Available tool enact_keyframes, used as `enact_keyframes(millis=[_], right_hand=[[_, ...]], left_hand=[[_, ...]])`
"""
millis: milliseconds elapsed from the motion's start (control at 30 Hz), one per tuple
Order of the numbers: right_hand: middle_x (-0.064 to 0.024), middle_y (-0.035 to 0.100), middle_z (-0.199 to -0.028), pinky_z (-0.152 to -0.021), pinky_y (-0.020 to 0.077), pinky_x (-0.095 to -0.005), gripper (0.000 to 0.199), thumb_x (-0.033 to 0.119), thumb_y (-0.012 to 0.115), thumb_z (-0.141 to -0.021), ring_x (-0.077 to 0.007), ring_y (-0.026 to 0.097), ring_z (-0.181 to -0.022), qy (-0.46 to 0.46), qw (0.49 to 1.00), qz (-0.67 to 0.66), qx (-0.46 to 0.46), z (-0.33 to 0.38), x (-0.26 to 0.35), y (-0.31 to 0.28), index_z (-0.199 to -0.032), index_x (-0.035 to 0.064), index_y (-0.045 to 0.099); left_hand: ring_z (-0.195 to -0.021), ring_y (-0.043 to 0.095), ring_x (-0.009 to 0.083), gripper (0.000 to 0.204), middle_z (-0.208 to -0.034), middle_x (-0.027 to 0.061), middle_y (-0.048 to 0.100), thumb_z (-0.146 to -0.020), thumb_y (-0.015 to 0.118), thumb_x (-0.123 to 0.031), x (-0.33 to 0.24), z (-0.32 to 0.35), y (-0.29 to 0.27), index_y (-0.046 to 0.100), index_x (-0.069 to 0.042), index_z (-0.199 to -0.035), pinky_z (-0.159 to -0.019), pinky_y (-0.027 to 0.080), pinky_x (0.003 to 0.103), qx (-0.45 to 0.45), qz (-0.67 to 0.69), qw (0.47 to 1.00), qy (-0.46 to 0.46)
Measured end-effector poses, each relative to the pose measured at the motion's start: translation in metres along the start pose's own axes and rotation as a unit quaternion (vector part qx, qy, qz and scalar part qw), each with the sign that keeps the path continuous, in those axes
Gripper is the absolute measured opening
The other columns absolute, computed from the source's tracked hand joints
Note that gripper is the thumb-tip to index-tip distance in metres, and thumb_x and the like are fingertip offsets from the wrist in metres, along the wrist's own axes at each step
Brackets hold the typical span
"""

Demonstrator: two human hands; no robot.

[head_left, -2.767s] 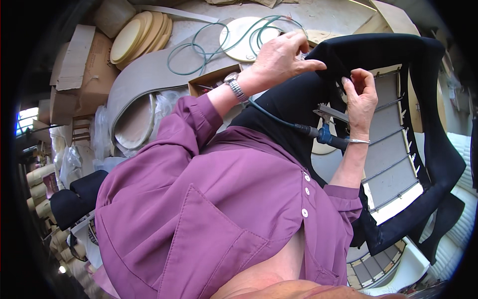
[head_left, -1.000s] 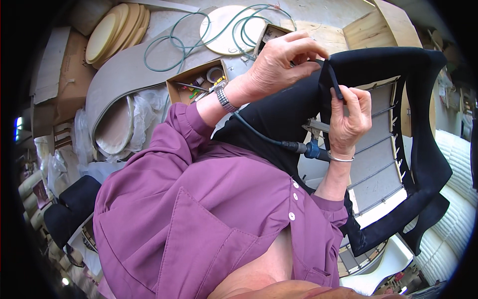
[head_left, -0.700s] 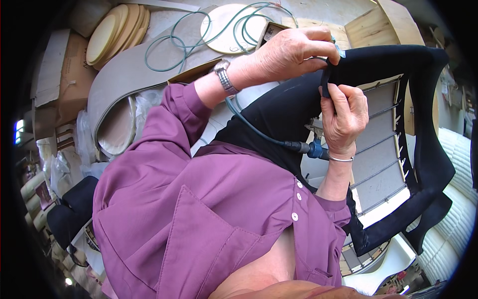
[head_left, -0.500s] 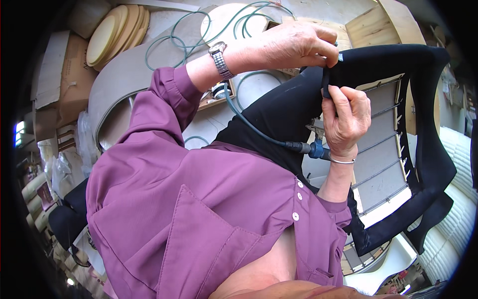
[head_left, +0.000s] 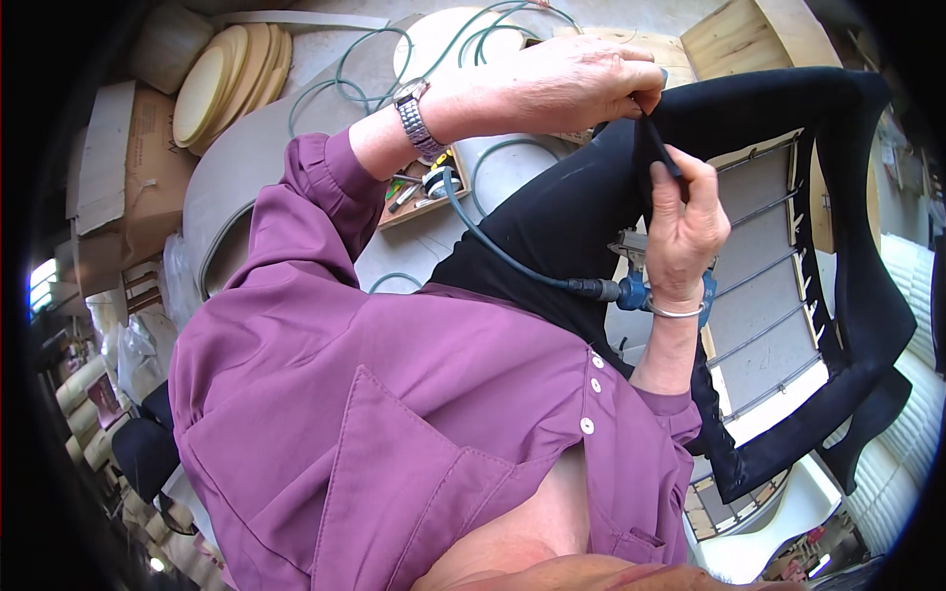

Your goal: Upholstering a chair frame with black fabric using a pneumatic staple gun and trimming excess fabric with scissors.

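My left hand (head_left: 591, 87), with a metal watch on its wrist, reaches across from the left and pinches the upper end of a narrow black fabric strip (head_left: 649, 148). Just below, my right hand (head_left: 690, 222), a bangle at its wrist, grips the lower part of that strip between thumb and fingers. Both hands are beside the black fabric-covered chair frame (head_left: 862, 286), which leans by my legs. Metal springs (head_left: 754, 286) cross its open middle. A blue air tool (head_left: 636, 293) on a hose lies partly hidden behind my right wrist.
The green hose (head_left: 493, 248) runs from the tool past my lap and loops over the floor. A wooden box of small tools (head_left: 419, 212) sits left of my leg. Stacked round boards (head_left: 232, 84), a cardboard box (head_left: 128, 187) and white rolls (head_left: 892, 473) stand around.
My left hand has moved slightly left and down along the strip. The right hand has shifted a little, and more of the blue tool shows. The chair frame has tilted slightly.
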State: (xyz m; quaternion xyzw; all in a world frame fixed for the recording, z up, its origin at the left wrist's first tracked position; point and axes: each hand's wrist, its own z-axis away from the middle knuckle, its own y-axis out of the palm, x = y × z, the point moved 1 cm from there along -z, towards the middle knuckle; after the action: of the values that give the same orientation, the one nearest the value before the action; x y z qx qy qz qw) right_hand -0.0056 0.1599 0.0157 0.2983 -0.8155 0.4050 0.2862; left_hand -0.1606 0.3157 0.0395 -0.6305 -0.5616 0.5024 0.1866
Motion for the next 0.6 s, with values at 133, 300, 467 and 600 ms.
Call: enact_keyframes(millis=[133,300,467,600], right_hand=[[-0.0025,0.058,-0.072,-0.059,0.0438,-0.0237,0.013,0.017,0.065,-0.102,-0.008,0.054,-0.067,0.067,0.998,-0.016,-0.011,-0.014,-0.012,-0.014,-0.105,0.0044,0.066],[0.0019,0.06,-0.075,-0.057,0.0423,-0.0221,0.014,0.019,0.064,-0.103,-0.0059,0.052,-0.067,0.085,0.992,-0.082,-0.05,-0.017,-0.039,-0.007,-0.105,0.0058,0.066],[0.0014,0.063,-0.077,-0.058,0.0459,-0.0198,0.015,0.019,0.062,-0.104,-0.0052,0.056,-0.067,0.165,0.975,-0.148,-0.01,-0.016,-0.033,-0.009,-0.106,0.0055,0.067],[0.0005,0.064,-0.077,-0.057,0.047,-0.0199,0.016,0.019,0.062,-0.104,-0.0059,0.058,-0.067,0.233,0.946,-0.224,-0.01,-0.018,-0.035,-0.009,-0.105,0.004,0.067]], left_hand=[[-0.087,0.065,0.0287,0.012,-0.095,0.0106,0.063,-0.097,0.065,-0.015,-0.007,-0.001,0.001,0.06,-0.005,-0.101,-0.078,0.053,0.037,0.007,0.067,0.995,-0.069],[-0.086,0.065,0.0226,0.016,-0.091,0.0106,0.065,-0.096,0.069,-0.015,-0.02,-0.001,0.007,0.06,-0.004,-0.103,-0.077,0.052,0.033,-0.024,0.118,0.987,-0.104],[-0.078,0.064,0.0104,0.049,-0.093,0.0047,0.065,-0.088,0.083,-0.028,-0.023,0.005,0.039,0.058,-0.002,-0.121,-0.07,0.053,0.028,-0.141,0.197,0.951,-0.189],[-0.079,0.065,0.0117,0.045,-0.095,0.0081,0.067,-0.089,0.081,-0.028,-0.027,-0.003,0.06,0.058,0.0,-0.117,-0.069,0.054,0.026,-0.174,0.23,0.928,-0.235]])
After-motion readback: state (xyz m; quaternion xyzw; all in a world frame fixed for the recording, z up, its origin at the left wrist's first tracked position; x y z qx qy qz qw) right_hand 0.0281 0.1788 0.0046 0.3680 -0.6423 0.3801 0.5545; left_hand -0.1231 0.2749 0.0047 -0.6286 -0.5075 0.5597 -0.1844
